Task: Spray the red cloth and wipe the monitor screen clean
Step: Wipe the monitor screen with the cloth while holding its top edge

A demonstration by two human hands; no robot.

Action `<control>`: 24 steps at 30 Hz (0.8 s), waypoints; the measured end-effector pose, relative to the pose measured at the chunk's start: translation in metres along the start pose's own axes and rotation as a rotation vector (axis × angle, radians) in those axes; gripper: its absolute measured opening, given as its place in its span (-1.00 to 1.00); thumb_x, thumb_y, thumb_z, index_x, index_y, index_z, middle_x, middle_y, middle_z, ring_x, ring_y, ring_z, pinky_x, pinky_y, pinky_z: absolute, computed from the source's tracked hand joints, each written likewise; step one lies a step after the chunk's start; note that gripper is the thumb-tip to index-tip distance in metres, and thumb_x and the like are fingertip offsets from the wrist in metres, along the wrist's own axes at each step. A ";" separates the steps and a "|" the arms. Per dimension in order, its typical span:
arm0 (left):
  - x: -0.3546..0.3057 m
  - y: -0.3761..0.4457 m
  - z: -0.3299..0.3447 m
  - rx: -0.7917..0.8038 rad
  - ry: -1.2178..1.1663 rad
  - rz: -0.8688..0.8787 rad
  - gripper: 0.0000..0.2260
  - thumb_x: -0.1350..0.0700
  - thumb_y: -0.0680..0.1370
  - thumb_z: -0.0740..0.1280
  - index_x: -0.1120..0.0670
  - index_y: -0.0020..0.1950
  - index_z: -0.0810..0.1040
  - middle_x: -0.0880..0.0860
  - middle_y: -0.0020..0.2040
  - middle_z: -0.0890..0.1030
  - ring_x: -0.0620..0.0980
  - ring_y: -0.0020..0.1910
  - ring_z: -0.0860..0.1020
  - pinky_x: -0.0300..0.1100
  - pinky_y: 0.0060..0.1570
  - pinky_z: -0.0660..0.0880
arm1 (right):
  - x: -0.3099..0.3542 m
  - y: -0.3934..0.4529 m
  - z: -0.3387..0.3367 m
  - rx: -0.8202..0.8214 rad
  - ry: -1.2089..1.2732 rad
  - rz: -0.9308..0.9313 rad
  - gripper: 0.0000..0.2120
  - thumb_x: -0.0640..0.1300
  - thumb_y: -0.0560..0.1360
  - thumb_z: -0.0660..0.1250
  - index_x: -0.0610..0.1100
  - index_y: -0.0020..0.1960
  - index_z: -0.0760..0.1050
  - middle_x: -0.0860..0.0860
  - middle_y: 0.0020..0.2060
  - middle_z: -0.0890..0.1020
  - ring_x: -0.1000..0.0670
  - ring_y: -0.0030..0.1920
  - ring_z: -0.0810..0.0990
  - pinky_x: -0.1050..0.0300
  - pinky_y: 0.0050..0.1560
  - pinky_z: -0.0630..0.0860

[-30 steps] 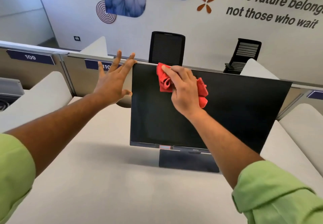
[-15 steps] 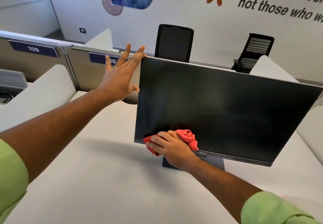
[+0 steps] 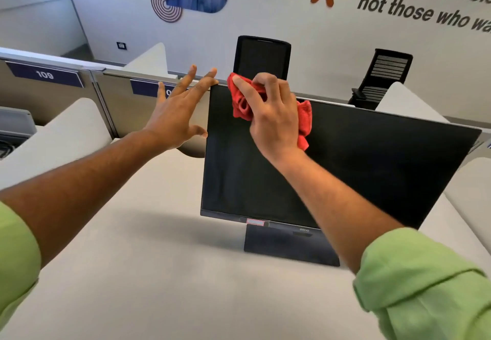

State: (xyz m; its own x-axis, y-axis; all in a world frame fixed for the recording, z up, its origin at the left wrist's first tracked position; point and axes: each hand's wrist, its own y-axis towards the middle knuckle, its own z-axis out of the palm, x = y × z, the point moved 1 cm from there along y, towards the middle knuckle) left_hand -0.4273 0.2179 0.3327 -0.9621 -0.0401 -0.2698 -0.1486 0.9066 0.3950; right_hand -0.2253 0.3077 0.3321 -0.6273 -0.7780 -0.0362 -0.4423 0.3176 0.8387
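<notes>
Monitor point(image 3: 345, 169) upright on desk point(image 3: 148, 273); right hand point(image 3: 273, 119) bunched around red cloth point(image 3: 243, 102), pressed at screen's top-left; left hand point(image 3: 175, 116) open, fingers spread, empty, bracing left edge; risk: hard push tips monitor back; dry patches streak.

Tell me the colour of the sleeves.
Light green, both rolled sleeves; clearest in the head view.

A pale desk point(image 3: 159, 273) carries the monitor point(image 3: 372, 167) on its stand.
</notes>
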 end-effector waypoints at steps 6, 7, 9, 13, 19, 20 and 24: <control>0.007 0.001 0.003 -0.028 -0.019 0.057 0.08 0.05 0.41 0.61 -0.18 0.68 -0.09 -0.03 0.69 0.01 -0.07 0.65 -0.19 0.48 0.50 -0.10 | 0.056 -0.051 0.029 0.113 0.076 -0.030 -0.55 -0.24 0.62 0.24 -0.02 0.47 0.55 -0.12 0.34 0.57 -0.20 0.25 0.51 -0.08 0.05 0.50; 0.008 0.001 0.004 -0.035 -0.013 0.058 0.06 0.05 0.41 0.60 -0.17 0.68 -0.07 -0.04 0.69 0.01 -0.06 0.66 -0.19 0.47 0.50 -0.09 | 0.060 -0.069 0.033 0.140 0.083 -0.072 -0.56 -0.23 0.64 0.20 -0.03 0.47 0.55 -0.10 0.34 0.57 -0.19 0.25 0.51 -0.08 0.07 0.50; 0.010 0.001 0.005 -0.033 -0.009 0.045 0.07 0.05 0.40 0.62 -0.16 0.68 -0.06 -0.05 0.70 -0.01 -0.03 0.66 -0.18 0.44 0.52 -0.09 | 0.063 -0.104 0.040 0.188 0.106 -0.116 -0.56 -0.24 0.65 0.19 -0.02 0.48 0.53 -0.08 0.33 0.56 -0.18 0.23 0.51 -0.08 0.08 0.50; 0.011 0.002 0.005 -0.028 -0.005 0.047 0.10 0.05 0.39 0.62 -0.16 0.68 -0.07 -0.02 0.70 0.00 0.01 0.67 -0.16 0.43 0.53 -0.08 | 0.065 -0.184 0.050 0.411 0.099 -0.315 -0.51 -0.21 0.60 0.27 0.00 0.52 0.45 -0.01 0.35 0.50 -0.14 0.26 0.45 -0.08 0.08 0.51; 0.009 0.000 0.006 -0.032 -0.003 0.033 0.09 0.06 0.41 0.61 -0.16 0.67 -0.11 0.00 0.70 -0.03 0.05 0.67 -0.14 0.44 0.53 -0.08 | 0.054 -0.198 0.049 0.483 0.025 -0.565 -0.57 -0.17 0.62 0.27 0.01 0.48 0.46 0.02 0.27 0.53 -0.10 0.17 0.52 -0.04 0.00 0.50; 0.007 0.002 0.005 -0.030 -0.005 0.036 0.09 0.07 0.40 0.61 -0.17 0.67 -0.11 0.00 0.70 -0.03 0.04 0.67 -0.14 0.44 0.52 -0.08 | 0.047 -0.185 0.046 0.454 0.014 -0.592 -0.61 -0.17 0.66 0.22 0.01 0.46 0.48 -0.01 0.26 0.55 -0.12 0.15 0.55 -0.05 -0.02 0.50; 0.005 0.007 0.004 -0.023 0.008 0.050 0.12 0.09 0.38 0.63 -0.19 0.67 -0.10 -0.03 0.70 -0.03 0.00 0.67 -0.17 0.48 0.50 -0.06 | 0.007 -0.112 0.021 0.201 0.002 -0.465 -0.63 -0.24 0.68 0.22 0.00 0.40 0.60 -0.10 0.19 0.65 -0.20 0.06 0.63 -0.11 -0.10 0.51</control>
State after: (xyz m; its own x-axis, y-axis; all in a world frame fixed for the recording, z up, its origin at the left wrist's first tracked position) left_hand -0.4322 0.2260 0.3311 -0.9703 0.0018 -0.2419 -0.1051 0.8975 0.4284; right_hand -0.1935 0.2786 0.2262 -0.3336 -0.8628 -0.3799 -0.7891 0.0351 0.6132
